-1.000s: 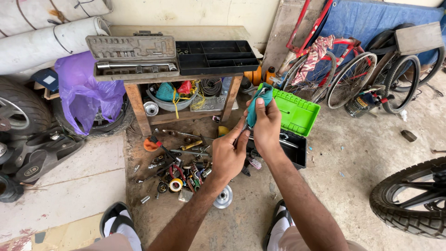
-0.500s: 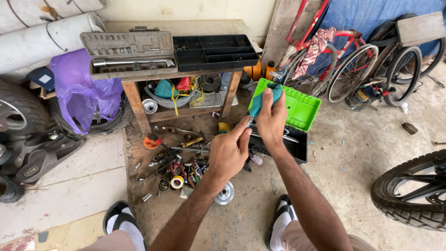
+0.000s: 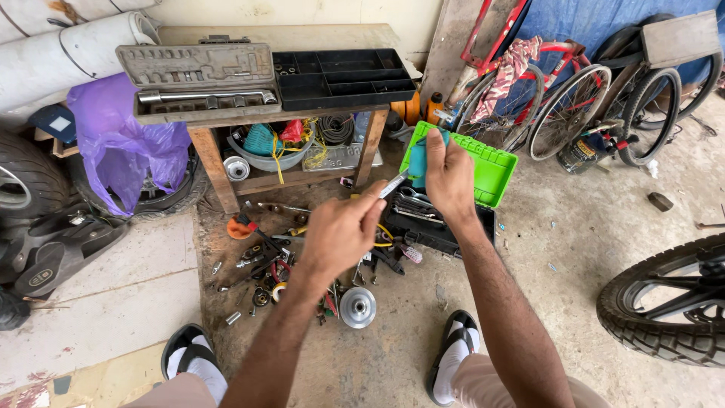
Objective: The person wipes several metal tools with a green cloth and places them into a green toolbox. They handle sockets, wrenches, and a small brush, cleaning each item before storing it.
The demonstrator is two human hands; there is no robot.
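My left hand (image 3: 341, 233) pinches the lower end of a slim metal tool (image 3: 394, 183) that points up and right. My right hand (image 3: 448, 175) holds a teal cloth (image 3: 418, 160) against the tool's upper end. Both hands hover above an open toolbox (image 3: 483, 227) with a black body and a bright green lid (image 3: 491, 170). Wrenches lie inside the box. On the ground under my left hand lies a scatter of several small tools (image 3: 276, 261).
A wooden bench (image 3: 214, 162) carries a grey socket-set case (image 3: 200, 79) and a black tray (image 3: 343, 75). A purple bag (image 3: 121, 147) and tyres sit left. Bicycles (image 3: 574, 113) lean at the right, a motorcycle wheel (image 3: 664, 302) at the near right. A metal pulley (image 3: 357, 307) lies by my feet.
My left hand has drawn down and left, away from my right hand, baring more of the metal tool. The cloth has stayed at the tool's upper end.
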